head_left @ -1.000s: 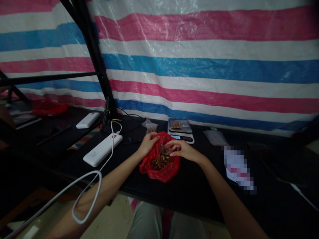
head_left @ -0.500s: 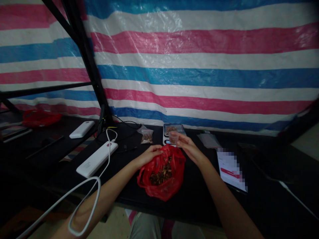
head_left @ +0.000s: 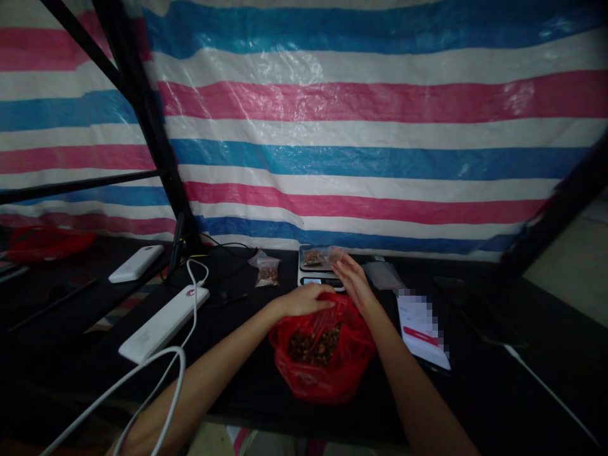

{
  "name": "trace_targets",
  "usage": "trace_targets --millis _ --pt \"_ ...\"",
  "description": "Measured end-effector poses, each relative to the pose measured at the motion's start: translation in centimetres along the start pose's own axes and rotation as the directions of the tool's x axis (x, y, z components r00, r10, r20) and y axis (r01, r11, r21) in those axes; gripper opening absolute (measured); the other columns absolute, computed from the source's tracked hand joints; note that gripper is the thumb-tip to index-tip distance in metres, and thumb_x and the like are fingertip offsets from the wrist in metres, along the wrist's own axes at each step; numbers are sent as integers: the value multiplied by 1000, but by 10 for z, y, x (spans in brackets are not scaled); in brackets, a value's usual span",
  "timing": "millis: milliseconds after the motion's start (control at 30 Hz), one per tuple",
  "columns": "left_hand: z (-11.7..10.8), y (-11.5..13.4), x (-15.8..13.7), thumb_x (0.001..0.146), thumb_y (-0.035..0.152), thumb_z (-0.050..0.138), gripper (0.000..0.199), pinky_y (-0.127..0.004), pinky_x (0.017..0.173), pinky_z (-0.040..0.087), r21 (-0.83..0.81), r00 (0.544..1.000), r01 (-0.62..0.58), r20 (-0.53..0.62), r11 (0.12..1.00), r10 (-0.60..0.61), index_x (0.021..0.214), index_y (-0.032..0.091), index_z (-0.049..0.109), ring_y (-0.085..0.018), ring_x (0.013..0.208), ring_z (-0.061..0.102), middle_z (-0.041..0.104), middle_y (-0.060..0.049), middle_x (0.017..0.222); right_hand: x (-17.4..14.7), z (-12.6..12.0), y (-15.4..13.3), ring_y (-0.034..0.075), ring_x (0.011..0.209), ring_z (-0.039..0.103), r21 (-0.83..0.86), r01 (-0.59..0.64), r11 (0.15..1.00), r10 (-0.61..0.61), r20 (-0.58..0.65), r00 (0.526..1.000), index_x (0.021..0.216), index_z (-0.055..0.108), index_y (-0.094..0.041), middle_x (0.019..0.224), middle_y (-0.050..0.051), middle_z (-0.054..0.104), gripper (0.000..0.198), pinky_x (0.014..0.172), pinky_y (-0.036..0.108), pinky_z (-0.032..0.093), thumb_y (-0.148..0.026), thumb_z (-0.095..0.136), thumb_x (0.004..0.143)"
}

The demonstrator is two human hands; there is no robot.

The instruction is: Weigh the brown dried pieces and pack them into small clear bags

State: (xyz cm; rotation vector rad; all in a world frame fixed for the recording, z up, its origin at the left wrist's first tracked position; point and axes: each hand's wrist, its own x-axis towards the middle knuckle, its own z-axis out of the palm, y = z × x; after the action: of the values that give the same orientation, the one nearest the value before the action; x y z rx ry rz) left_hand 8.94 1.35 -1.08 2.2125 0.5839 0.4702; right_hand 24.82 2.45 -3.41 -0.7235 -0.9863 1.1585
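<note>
A red plastic bag [head_left: 323, 383] stands on the black table with its mouth spread, full of small brown pieces [head_left: 313, 347] whose kind I cannot make out. My left hand [head_left: 306, 299] pinches the bag's far rim. My right hand [head_left: 350, 278] holds a small clear plastic cup [head_left: 336, 254] by the right edge of a digital scale [head_left: 300, 278]. What the cup contains is hard to see. On the scale's pan lies a clear packet with brown pieces [head_left: 313, 258]. Its small display is lit.
Left of the scale lies a filled zip bag [head_left: 268, 273]. Flat clear bags [head_left: 384, 276] and a lit phone [head_left: 420, 329] are on the right. A white power bank [head_left: 164, 323] with a looping white cable [head_left: 183, 367] occupies the left. Striped sheeting [head_left: 356, 158] hangs behind.
My right hand has carried the cup slightly farther away, to the scale's right edge. The bag's mouth is spread wider and my left hand stays on its rim. The view has shifted right.
</note>
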Motion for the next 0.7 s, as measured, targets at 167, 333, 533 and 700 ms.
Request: trace_targets --millis 167,333,533,700 --pt "-41 0 1 73 42 55 32 -23 70 41 139 988 -26 -149 990 47 95 18 62 -16 84 55 61 -5 94 6 -8 8 17 97 58 94 12 995 0 -128 992 90 57 -26 96 -1 64 35 90 35 41 -32 70 58" --pt "-65 -26 31 75 40 54 33 -33 92 32 335 866 76 -489 939 104 97 17 60 -20 102 47 56 -8 104 9 -18 10 18 99 56 75 29 997 -15 -172 985 89 52 -29 95 -1 63 32 82 33 45 -39 65 62" --pt "-53 -53 74 65 50 61 66 -37 95 29 456 912 180 -408 872 25 116 11 48 -27 112 41 48 -15 121 8 -21 5 18 101 55 145 1 989 26 -179 984 89 52 -28 101 -1 62 32 78 31 46 -40 64 62" --pt "-49 -59 89 69 49 56 53 -34 88 36 423 926 240 -371 874 -75 108 13 56 -27 103 51 58 -14 110 8 -19 4 18 103 54 110 5 994 15 -180 983 90 53 -27 104 1 61 32 79 31 46 -42 62 63"
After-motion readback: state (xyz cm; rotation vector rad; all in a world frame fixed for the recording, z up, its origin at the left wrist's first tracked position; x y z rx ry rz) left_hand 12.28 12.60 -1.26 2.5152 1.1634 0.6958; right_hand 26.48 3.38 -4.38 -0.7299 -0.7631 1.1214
